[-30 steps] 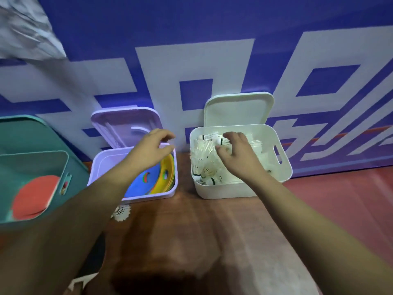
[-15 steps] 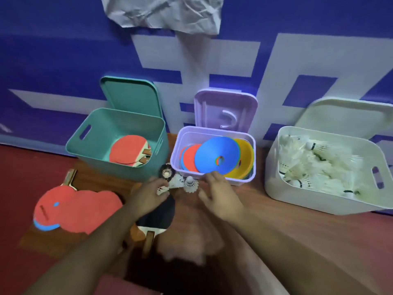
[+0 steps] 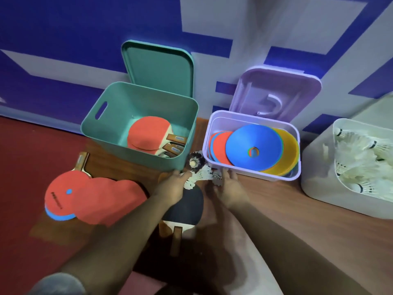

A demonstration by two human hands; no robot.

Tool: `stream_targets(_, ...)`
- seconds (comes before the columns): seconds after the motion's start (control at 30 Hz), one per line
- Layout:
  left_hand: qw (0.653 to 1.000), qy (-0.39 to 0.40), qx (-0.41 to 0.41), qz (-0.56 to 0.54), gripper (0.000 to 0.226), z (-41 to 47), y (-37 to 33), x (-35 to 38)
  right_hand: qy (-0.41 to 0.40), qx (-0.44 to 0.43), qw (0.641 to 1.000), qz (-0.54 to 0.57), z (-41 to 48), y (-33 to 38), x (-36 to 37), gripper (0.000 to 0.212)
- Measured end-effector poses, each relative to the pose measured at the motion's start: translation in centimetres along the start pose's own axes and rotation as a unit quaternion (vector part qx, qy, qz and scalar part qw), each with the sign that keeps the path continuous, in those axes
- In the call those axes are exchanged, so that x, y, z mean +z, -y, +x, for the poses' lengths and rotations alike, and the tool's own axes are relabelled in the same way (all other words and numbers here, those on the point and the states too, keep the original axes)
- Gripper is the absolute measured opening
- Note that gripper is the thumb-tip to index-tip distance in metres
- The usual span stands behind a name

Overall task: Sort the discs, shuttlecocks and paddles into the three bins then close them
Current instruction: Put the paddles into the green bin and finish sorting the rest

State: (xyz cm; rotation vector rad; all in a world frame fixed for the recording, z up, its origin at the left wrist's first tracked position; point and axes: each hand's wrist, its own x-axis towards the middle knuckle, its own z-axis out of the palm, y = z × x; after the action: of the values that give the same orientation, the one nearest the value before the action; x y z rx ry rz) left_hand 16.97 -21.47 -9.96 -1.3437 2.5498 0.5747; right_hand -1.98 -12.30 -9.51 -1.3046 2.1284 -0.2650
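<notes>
Shuttlecocks (image 3: 203,176), white, lie clustered between the hands; left hand (image 3: 172,189) curls its fingers onto the cluster, pinching feathers; right hand (image 3: 230,188) touches the opposite side, grip not determinable owing to blur. Dark shuttlecock (image 3: 194,161) sits just beyond both hands; black paddle (image 3: 185,206) lies beneath the left hand; red paddles (image 3: 85,199) lie well to its left. Teal bin (image 3: 114,124), holding binned paddles (image 3: 146,133), stands beyond the left hand; purple bin (image 3: 225,123), holding discs (image 3: 253,145), beyond the right hand; white bin (image 3: 319,188), far right, holds stored shuttlecocks (image 3: 361,158).
</notes>
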Motion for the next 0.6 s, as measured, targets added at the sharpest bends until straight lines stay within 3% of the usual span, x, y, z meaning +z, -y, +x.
stream_targets(0.1,0.997,-0.031,0.051,0.049,0.037,0.5,0.4,0.1,-0.037,0.005,0.999,-0.027,1.1,0.0,0.6,0.056)
stream_targets(0.2,0.994,-0.046,0.094,0.031,0.018,0.8,0.7,-0.4,-0.051,0.009,0.997,-0.061,0.9,-0.3,0.6,0.041)
stream_targets(0.33,0.978,-0.106,0.132,-0.119,0.022,-0.3,1.2,-0.8,-0.136,-0.018,0.989,0.063,-1.1,-0.6,-0.1,0.029)
stream_targets(0.43,0.951,-0.118,0.129,-0.253,0.018,-2.0,0.4,-1.6,-0.165,0.019,0.964,0.206,-3.3,-0.4,-1.9,0.036)
stream_targets(0.5,0.933,-0.127,0.112,-0.316,0.018,-3.0,-0.2,-1.8,-0.151,0.057,0.917,0.365,-4.7,0.0,-3.3,0.042)
stream_targets(0.6,0.891,-0.082,0.035,-0.446,0.019,-4.1,-1.4,-1.9,-0.093,0.084,0.784,0.608,-6.2,0.9,-5.0,0.069)
